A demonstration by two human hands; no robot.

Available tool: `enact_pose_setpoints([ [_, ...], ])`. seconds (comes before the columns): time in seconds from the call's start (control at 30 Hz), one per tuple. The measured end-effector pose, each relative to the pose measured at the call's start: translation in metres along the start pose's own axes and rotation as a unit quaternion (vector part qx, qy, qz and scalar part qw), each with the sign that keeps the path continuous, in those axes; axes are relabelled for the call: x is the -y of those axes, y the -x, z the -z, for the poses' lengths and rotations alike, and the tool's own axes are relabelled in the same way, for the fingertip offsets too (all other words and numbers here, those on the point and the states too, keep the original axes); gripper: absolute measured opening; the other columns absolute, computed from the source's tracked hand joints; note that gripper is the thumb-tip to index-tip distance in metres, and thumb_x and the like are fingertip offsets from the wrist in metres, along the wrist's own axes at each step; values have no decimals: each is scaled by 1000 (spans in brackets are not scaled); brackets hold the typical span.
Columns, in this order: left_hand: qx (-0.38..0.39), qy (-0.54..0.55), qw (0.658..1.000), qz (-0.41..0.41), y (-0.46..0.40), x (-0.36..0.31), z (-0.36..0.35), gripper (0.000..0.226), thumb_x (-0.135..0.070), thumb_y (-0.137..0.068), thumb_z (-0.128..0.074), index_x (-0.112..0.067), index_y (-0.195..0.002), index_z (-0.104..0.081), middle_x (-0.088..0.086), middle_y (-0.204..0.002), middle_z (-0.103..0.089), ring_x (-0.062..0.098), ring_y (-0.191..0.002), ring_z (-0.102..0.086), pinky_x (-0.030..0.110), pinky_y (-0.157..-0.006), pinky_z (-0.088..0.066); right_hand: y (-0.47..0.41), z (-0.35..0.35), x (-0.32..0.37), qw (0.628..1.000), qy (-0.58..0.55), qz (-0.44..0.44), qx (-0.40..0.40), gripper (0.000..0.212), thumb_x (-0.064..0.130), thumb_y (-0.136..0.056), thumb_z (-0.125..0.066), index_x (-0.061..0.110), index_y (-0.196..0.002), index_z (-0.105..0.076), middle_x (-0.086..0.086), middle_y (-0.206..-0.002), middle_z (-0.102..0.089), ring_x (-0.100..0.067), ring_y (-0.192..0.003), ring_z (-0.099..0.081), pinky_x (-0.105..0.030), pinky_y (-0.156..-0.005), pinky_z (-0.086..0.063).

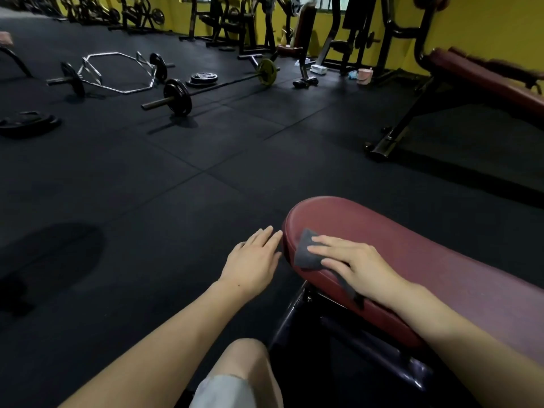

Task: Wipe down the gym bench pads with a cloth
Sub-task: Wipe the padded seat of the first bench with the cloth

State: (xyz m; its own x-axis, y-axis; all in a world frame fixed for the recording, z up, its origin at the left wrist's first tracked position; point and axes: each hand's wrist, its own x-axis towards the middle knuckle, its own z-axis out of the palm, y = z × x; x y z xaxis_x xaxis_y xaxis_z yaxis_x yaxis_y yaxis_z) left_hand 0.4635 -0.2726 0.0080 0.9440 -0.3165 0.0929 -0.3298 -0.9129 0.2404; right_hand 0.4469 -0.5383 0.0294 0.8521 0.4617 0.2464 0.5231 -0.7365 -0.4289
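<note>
Right hand (356, 265): fingers straight and flat, pressing a grey cloth (307, 254) onto the pad (412, 260) near its rounded end; a strip of cloth trails under the palm toward the pad's near edge.
Left hand (254, 262): relaxed, fingers straight, holding nothing, fingertips just beside the pad's end rim, over the floor (176, 178).
Pad: maroon, long, running right and out of frame; dark frame (294, 316) beneath.
Floor: black tiles, bare stretch ahead and to the left.
Farther off: barbell (212, 85), hex bar (117, 72), second bench (482, 81) at right, well apart.
</note>
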Motion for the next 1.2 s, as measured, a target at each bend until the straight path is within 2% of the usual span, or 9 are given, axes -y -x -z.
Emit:
enact_pose_setpoints([
  [0.07,-6,-21,1000,-10,-1,-2,2,55,-43,-111,-28,-27,-163,-17,-3,-171,-15,18,-158,-13,39,-122,-26,-4,0,-2,1000,1,-9,-5,34,33,-101,-62,43,-133,-66,23,-145,-55,6,-139,-44,-27,-115,-40],
  [0.27,-3,-13,1000,14,-4,-5,4,54,-40,-111,-27,-26,-162,-20,-4,-170,-18,17,-158,-13,40,-122,-27,-64,-15,-6,997,-4,-48,-58,33,30,-100,-64,39,-132,-68,18,-144,-58,-5,-137,-51,-40,-114,-43],
  [0.4,-19,18,999,29,-11,-9,4,50,-29,-111,-26,-28,-161,-22,-6,-170,-20,15,-157,-14,41,-122,-28,-20,-7,1,997,-3,-47,-57,35,34,-100,-63,41,-134,-65,22,-146,-55,0,-138,-48,-38,-115,-43],
  [0.53,-34,38,999,5,-31,-27,5,48,-33,-111,-24,-28,-159,-28,-5,-168,-26,13,-156,-17,40,-122,-30,22,-4,3,997,13,-56,-56,38,37,-102,-59,40,-139,-61,22,-149,-52,3,-143,-40,-32,-118,-40],
  [0.7,-35,25,999,-21,-53,-41,3,47,-36,-111,-25,-27,-157,-31,-7,-167,-27,12,-156,-17,37,-122,-28,-65,7,-32,981,50,-172,-78,39,28,-103,-59,24,-142,-61,5,-154,-51,-17,-148,-39,-37,-121,-31],
  [0.8,-9,16,999,-27,-52,-41,-2,48,-37,-112,-23,-26,-158,-32,-6,-169,-22,13,-157,-16,36,-125,-23,-92,22,-60,962,50,-249,-103,38,27,-103,-59,22,-140,-62,2,-157,-48,-27,-141,-47,-38,-116,-36],
  [0.97,-8,5,1000,-26,-57,-40,-12,51,-35,-111,-20,-24,-160,-27,-6,-171,-15,13,-158,-10,37,-128,-16,-74,28,-65,933,47,-325,-144,34,34,-102,-58,28,-135,-63,-7,-135,-67,-37,-121,-61,-42,-102,-47],
  [1.07,-4,52,999,-8,-71,-48,-13,52,-38,-111,-21,-23,-160,-30,-6,-170,-17,14,-158,-8,40,-128,-14,-38,31,-56,932,62,-327,-143,34,35,-100,-61,30,-133,-64,-5,-132,-69,-36,-119,-64,-45,-100,-50],
  [1.2,-2,83,997,-3,-103,-79,-12,54,-40,-110,-19,-24,-159,-34,-5,-170,-21,14,-158,-5,43,-129,-7,-3,30,-47,944,94,-289,-131,36,34,-97,-67,25,-132,-68,0,-136,-67,-29,-123,-64,-44,-102,-50],
])
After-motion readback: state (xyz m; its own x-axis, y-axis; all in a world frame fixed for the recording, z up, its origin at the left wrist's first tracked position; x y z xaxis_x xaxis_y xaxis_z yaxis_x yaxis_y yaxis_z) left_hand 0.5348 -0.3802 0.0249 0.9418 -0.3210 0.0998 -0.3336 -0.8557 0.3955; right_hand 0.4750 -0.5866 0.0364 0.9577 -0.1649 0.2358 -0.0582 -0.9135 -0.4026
